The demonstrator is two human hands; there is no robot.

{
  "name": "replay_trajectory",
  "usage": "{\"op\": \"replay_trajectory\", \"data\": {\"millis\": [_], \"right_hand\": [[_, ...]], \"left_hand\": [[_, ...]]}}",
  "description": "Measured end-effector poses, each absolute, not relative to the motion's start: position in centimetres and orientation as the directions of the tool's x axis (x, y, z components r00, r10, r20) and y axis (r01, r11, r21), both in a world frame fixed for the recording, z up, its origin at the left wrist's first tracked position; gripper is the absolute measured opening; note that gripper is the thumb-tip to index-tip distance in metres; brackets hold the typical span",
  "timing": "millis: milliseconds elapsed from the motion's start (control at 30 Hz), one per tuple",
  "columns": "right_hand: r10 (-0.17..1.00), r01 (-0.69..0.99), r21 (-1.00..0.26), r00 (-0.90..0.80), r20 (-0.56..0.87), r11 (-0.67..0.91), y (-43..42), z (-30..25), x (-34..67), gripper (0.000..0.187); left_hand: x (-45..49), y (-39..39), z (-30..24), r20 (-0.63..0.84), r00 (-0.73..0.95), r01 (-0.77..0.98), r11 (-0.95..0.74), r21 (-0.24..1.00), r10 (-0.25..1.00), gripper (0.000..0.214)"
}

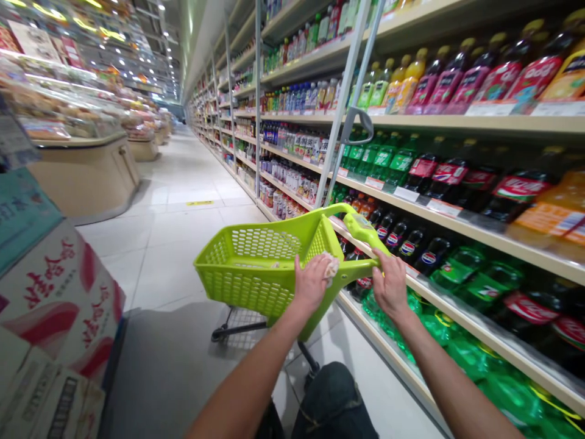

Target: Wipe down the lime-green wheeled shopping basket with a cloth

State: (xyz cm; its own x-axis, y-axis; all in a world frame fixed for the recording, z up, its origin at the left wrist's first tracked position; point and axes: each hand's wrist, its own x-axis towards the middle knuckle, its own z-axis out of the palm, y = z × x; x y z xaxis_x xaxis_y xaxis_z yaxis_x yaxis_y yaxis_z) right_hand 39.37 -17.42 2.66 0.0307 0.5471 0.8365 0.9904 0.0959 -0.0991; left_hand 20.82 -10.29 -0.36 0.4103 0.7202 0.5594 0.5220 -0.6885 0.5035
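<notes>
A lime-green shopping cart (256,268) on wheels stands in the aisle in front of me. My left hand (312,281) is closed on the cart's near rim and also holds a crumpled white tissue (331,266). My right hand (390,283) grips the cart's green handle (363,228) near its base. The cart's basket looks empty apart from a flat pale item on its bottom. My knee in dark jeans (333,396) shows below.
Shelves of soft-drink bottles (457,177) run along the right. A metal ladder rail (347,97) leans against them. Stacked cardboard boxes (50,317) stand at the left, and display counters (86,171) lie beyond. The tiled aisle (183,201) stretches ahead.
</notes>
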Motion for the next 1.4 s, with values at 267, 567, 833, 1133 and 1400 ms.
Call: {"op": "replay_trajectory", "data": {"millis": [267,567,833,1133,1400], "right_hand": [[0.521,0.989,-0.135,0.083,0.849,0.062,-17.4,2.7,40.4,0.041],[0.604,0.991,-0.106,0.032,0.796,0.087,-16.6,2.7,39.1,0.043],[0.620,0.996,-0.077,0.028,0.784,0.052,-16.3,3.0,38.8,0.043],[0.690,0.873,-0.282,-0.082,0.719,0.397,-18.4,-0.6,31.3,0.059],[0.642,0.946,-0.160,-0.063,0.765,0.283,-18.4,-1.9,30.9,0.069]], "left_hand": [[15.6,-7.4,-2.3,0.465,0.181,0.671,-0.454,0.586,0.867,0.039],[18.8,-8.9,-0.6,0.543,0.454,0.559,-0.700,0.444,0.707,0.044],[17.2,-8.5,-1.4,0.457,0.251,0.603,-0.507,0.616,0.853,0.040],[22.6,-14.4,1.6,0.088,0.380,-0.555,0.151,0.818,0.921,0.032],[20.3,-15.0,0.9,0.071,0.542,-0.629,0.349,0.694,0.837,0.036]]}}
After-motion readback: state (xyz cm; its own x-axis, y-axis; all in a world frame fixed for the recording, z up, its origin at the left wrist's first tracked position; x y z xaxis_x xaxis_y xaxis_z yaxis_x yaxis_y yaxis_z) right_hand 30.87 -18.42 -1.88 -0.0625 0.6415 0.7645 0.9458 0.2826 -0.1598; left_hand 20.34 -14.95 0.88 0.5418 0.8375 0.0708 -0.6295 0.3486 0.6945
